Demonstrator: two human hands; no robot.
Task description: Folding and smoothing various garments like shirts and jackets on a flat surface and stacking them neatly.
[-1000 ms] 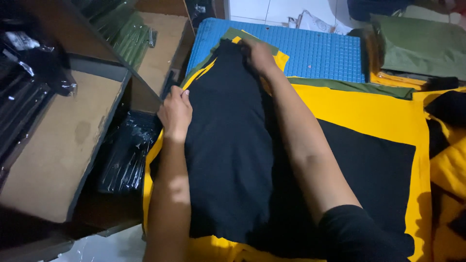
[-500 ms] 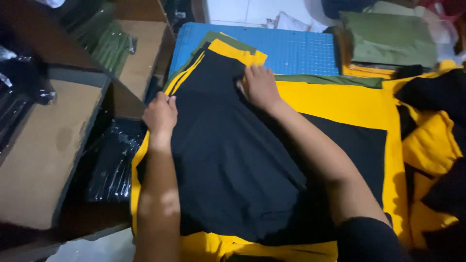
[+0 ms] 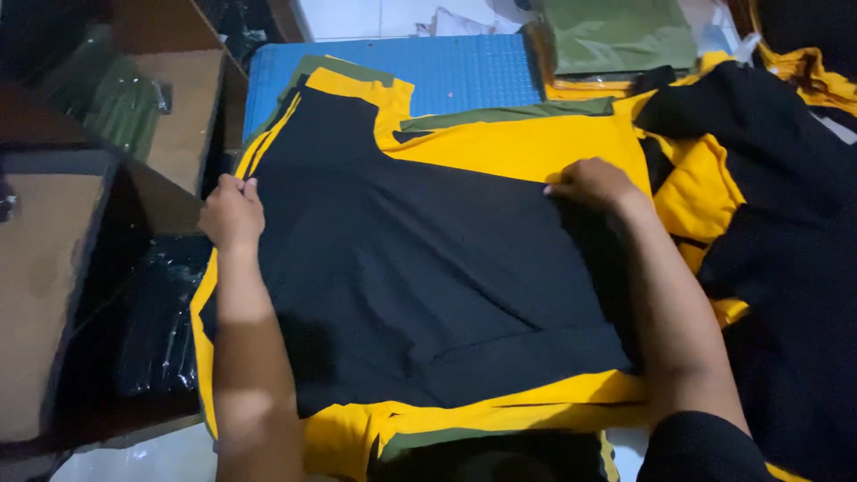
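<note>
A black piece of cloth [image 3: 420, 259] lies spread on a stack of yellow cloth [image 3: 527, 147] with olive-green layers showing at the edges. My left hand [image 3: 232, 212] pinches the black cloth's left edge with closed fingers. My right hand [image 3: 594, 183] presses on and grips the cloth's upper right corner. Both forearms reach over the stack from below.
A blue gridded mat [image 3: 446, 76] lies behind the stack. Folded olive-green cloth [image 3: 616, 36] sits at the top right. Black and yellow garments [image 3: 768, 178] are heaped at the right. Cardboard boxes [image 3: 183, 107] with plastic-wrapped items stand at the left.
My right hand has slid from the cloth's top middle to its right corner, spreading the black cloth out wider. My left hand stayed on the left edge. The view has shifted rightwards.
</note>
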